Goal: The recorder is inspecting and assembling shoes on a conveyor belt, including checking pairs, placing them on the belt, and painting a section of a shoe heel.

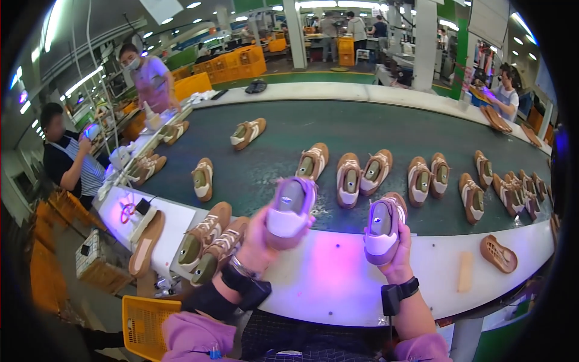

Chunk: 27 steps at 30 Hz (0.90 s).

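Observation:
My left hand [256,244] is closed round a brown and white sneaker [292,220], held up with its white heel toward me. A second, similar sneaker [382,244] is gripped in my right hand [399,259], its heel also facing me and its insole showing. Both are raised over the near white ledge [338,295], under purple light. Behind them, several like sneakers [348,181] stand on the dark green conveyor belt [265,175]. Close to my left forearm a pair of laced sneakers [208,232] rests on the ledge.
Loose brown soles [148,244] lie at the left, and another sole [499,253] sits at the right beside a tan strip [464,271]. A yellow crate [142,323] is low on the left. Two co-workers [78,154] stand along the left side; another person [505,96] is far right.

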Motion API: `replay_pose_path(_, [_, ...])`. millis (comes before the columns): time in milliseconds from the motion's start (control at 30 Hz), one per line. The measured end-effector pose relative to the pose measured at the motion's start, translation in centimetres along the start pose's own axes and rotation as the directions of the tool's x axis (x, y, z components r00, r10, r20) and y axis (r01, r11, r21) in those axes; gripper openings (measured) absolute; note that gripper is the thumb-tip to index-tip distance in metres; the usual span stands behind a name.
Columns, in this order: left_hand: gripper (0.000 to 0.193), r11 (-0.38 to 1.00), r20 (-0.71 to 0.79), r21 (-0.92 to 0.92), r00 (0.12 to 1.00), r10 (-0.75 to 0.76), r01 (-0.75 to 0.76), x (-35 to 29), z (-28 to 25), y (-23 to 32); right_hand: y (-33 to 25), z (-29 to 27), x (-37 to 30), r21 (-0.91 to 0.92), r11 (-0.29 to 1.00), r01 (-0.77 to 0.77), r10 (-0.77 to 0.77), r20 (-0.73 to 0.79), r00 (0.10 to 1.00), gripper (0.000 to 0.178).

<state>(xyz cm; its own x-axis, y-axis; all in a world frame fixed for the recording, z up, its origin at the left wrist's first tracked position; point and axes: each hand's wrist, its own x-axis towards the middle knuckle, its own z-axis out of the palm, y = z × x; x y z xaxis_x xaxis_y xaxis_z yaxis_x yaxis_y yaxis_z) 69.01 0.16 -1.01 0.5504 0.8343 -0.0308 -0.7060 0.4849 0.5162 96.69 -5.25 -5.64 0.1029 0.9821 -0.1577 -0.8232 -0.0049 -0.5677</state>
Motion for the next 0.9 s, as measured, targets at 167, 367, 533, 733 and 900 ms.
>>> replay_pose_path(167, [0.046, 0.962, -0.128, 0.265, 0.987, 0.101, -0.064, 3.3, -4.8, 10.6, 0.7, 0.8, -0.7, -0.131, 0.962, -0.24, 0.249, 0.061, 0.966, 0.066])
replay_pose_path(367, [0.074, 0.586, -0.563, 0.689, 0.824, 0.062, 0.427, 5.6, -8.9, 13.2, 1.3, -0.3, -1.1, -0.053, 0.921, -0.387, 0.388, 0.229, 0.893, 0.073])
replay_pose_path(533, [0.1, -0.215, -0.582, 0.746, 0.774, 0.25, 0.63, 7.0, -16.0, 12.9, 3.0, 1.3, 0.3, -0.102, 0.852, -0.513, 0.522, 0.229, 0.821, 0.072])
replay_pose_path(733, [0.09, -0.243, -0.633, 0.69, 0.732, 0.254, 0.681, 7.2, -14.3, 13.0, 6.1, 8.6, 9.9, -0.323, 0.872, -0.368, 0.484, 0.454, 0.748, 0.058])
replay_pose_path(900, [0.089, -0.301, -0.63, 0.657, 0.723, 0.284, 0.691, 7.2, -15.3, 13.0, 11.8, 14.8, 25.9, -0.085, 0.959, -0.27, 0.281, 0.388, 0.878, 0.044])
